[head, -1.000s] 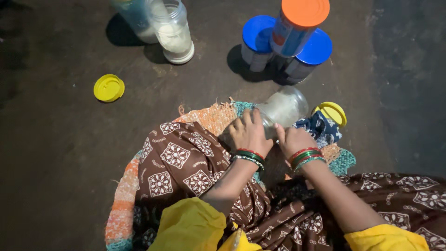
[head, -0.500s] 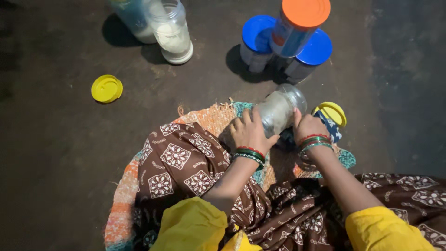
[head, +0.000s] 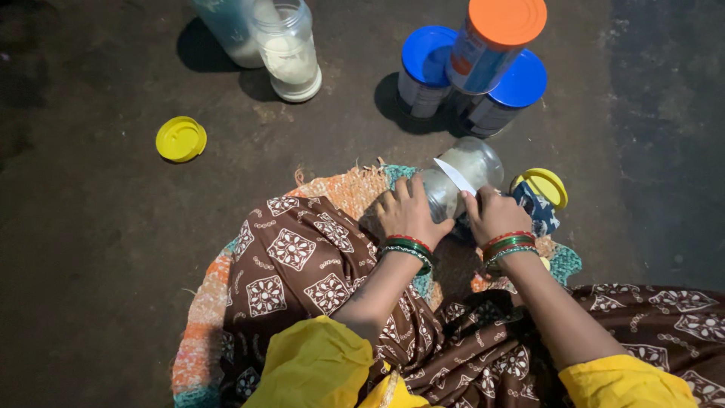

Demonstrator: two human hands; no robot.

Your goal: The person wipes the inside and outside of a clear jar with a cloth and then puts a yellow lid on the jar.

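Note:
A clear jar [head: 464, 172] lies tilted on its side in front of my knees, with a white strip across it. My left hand [head: 408, 214] grips the jar's near end. My right hand [head: 492, 215] rests against the jar's right side, fingers on it. Both wrists carry red and green bangles. Just right of my right hand a yellow lid [head: 545, 186] sits on a blue patterned cloth [head: 536, 211].
An open jar of white powder [head: 288, 53] and a second clear container [head: 226, 30] stand at the back left. A loose yellow lid [head: 180, 139] lies on the dark floor. Blue-lidded tins [head: 427, 68] and an orange-lidded tin [head: 495, 41] stand stacked behind the jar. A woven mat [head: 343, 189] lies under my legs.
The clear jar has been lifted and tilted up to the right between my hands. My right hand has moved up along its side.

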